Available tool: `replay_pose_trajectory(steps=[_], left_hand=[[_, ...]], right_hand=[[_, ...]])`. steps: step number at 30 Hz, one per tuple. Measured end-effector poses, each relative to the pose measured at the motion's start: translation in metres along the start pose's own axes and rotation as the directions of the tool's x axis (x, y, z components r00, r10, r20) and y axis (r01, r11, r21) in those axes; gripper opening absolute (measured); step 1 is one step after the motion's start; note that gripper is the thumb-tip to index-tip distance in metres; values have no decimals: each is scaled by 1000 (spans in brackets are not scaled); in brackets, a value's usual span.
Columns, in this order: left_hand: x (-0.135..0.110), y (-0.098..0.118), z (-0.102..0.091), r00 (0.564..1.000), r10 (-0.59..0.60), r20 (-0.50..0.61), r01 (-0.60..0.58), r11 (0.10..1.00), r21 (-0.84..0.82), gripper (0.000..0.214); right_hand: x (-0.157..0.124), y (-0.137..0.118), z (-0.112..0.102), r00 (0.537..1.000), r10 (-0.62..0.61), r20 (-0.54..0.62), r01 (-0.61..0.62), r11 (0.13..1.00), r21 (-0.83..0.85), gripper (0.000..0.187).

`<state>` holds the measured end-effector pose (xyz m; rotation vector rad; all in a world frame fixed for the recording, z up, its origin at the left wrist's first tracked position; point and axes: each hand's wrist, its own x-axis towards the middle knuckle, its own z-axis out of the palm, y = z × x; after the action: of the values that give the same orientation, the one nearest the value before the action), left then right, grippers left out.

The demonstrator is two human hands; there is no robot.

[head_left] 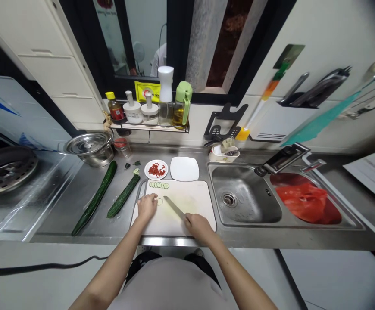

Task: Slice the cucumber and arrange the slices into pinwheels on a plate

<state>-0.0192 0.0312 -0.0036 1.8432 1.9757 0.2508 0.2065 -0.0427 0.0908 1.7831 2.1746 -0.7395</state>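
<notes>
My right hand (pixel 198 224) is closed round the handle of a kitchen knife (pixel 174 208), its blade pointing up and left over the white cutting board (pixel 203 196). Palm down on the board's left part, my left hand (pixel 147 206) has its fingers loosely extended beside a cucumber slice (pixel 160 201); whether the fingertips touch it is hard to tell. A row of overlapping cucumber slices (pixel 159 185) lies along the board's top left. Left of the board are a cut cucumber (pixel 123 196) and a longer whole cucumber (pixel 95 198).
Behind the board stand a plate of chopped red pieces (pixel 156 169) and a white square plate (pixel 184 168). To the right is a steel sink (pixel 245 215) with a faucet (pixel 282 158) and red plastic bag (pixel 300 200). A lidded pot (pixel 90 148) and bottle shelf (pixel 148 126) are farther back.
</notes>
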Motion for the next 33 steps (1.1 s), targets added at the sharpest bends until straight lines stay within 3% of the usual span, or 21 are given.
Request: replay_pose_trajectory(steps=[6, 19, 33], left_hand=[[0, 3, 3, 999, 47, -22, -46, 998, 30, 20], [7, 9, -3, 997, 70, 36, -67, 995, -74, 18], [7, 14, -9, 994, 91, 54, -92, 996, 10, 16]], right_hand=[[-8, 16, 9, 987, 159, -37, -154, 982, 106, 32], [-6, 22, 20, 985, 171, -4, -169, 977, 134, 31], [-1, 21, 21, 981, 194, 4, -193, 972, 131, 33]])
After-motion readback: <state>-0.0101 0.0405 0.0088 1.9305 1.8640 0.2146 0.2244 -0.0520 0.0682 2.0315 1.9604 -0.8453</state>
